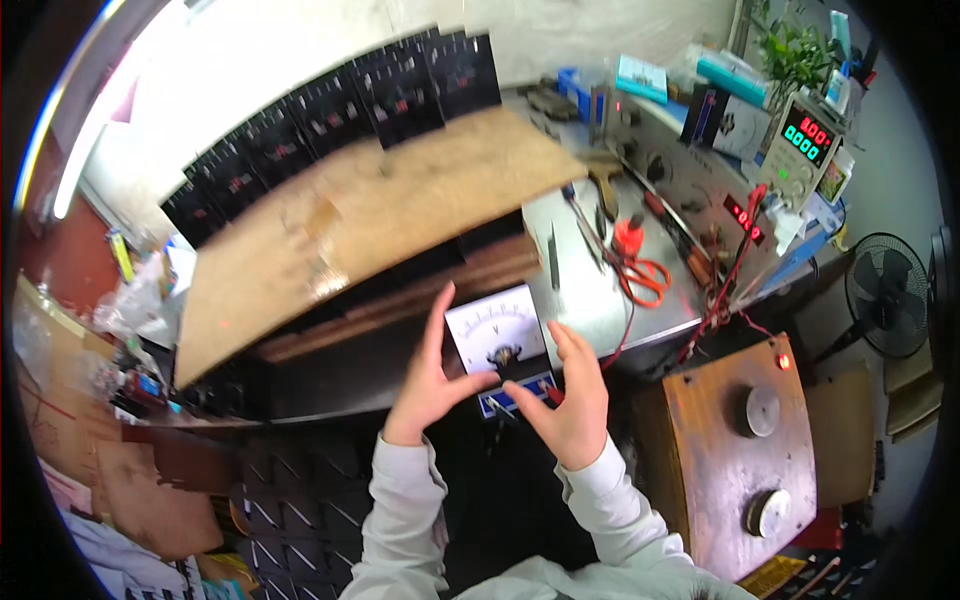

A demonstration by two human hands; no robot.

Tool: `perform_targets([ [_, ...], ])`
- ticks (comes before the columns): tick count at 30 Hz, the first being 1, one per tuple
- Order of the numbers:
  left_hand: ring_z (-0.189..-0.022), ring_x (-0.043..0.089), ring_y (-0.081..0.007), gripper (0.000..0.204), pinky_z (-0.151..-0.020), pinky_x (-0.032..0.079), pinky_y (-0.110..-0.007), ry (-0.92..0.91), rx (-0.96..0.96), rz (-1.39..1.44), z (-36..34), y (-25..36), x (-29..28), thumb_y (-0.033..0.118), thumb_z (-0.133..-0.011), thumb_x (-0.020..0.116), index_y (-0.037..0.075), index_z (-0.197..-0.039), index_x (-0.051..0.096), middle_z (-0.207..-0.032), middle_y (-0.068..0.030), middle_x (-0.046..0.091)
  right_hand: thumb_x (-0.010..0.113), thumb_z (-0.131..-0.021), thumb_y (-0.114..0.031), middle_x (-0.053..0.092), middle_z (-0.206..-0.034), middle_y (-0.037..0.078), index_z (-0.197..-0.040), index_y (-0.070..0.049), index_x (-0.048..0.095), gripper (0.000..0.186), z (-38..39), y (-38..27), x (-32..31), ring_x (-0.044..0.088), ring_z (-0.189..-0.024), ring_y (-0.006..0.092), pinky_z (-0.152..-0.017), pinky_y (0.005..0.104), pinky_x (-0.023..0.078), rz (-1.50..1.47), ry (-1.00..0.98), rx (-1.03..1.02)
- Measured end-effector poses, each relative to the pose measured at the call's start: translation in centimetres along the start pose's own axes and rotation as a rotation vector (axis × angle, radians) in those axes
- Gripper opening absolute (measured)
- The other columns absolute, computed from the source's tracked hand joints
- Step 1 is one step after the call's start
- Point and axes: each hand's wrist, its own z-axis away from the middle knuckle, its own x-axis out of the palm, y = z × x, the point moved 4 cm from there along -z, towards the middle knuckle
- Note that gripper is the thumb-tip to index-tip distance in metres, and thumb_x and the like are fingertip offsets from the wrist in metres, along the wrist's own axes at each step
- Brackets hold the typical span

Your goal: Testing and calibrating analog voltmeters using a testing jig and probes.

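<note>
An analog voltmeter with a white dial [492, 322] sits upright or tilted toward me, just above a blue board [494, 408] with what look like red and black leads. My left hand [425, 395] is at the meter's left side, fingers apart, thumb stretched along its lower edge. My right hand [570, 405] is at the lower right, also with fingers apart and thumb toward the dial's bottom. Both hands are very close to the meter; whether the fingertips touch it is hard to tell.
A wooden board [390, 210] bears a row of black panels [395, 95]. Right are scissors [645, 280], screwdrivers [665, 215], a lit power supply [800, 150] and red cables. A wooden box [715, 470] with metal discs stands lower right, beside a fan [880, 295]. Clutter fills the left.
</note>
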Motion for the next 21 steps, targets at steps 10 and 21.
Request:
perform_targets([
  [10,-0.142,0.036,-0.0396,0.110,-0.113,0.038,-0.049,-0.206,0.231,-0.445,7.2,8.8,11.2,0.015,-0.072,0.086,0.004,-0.159,0.022,-0.154,-0.0228,0.033,0.090,-0.062,-0.037,0.040,-0.145,0.035,-0.153,0.013,0.017,0.127,9.2,4.6,-6.8,0.047,-0.129,0.0486,-0.108,0.0477,0.041,0.049,0.030,0.149],
  [21,-0.116,0.062,-0.0347,0.044,-0.100,0.049,-0.039,-0.552,0.156,-0.217,7.0,7.2,15.4,0.007,-0.090,0.072,-0.001,-0.132,0.060,-0.125,-0.0199,0.063,0.087,-0.065,-0.048,0.054,-0.127,0.031,-0.143,0.018,0.031,0.117,26.4,12.1,-34.3,0.055,-0.117,0.0428,-0.102,0.0445,0.045,1.190,0.741,1.048],
])
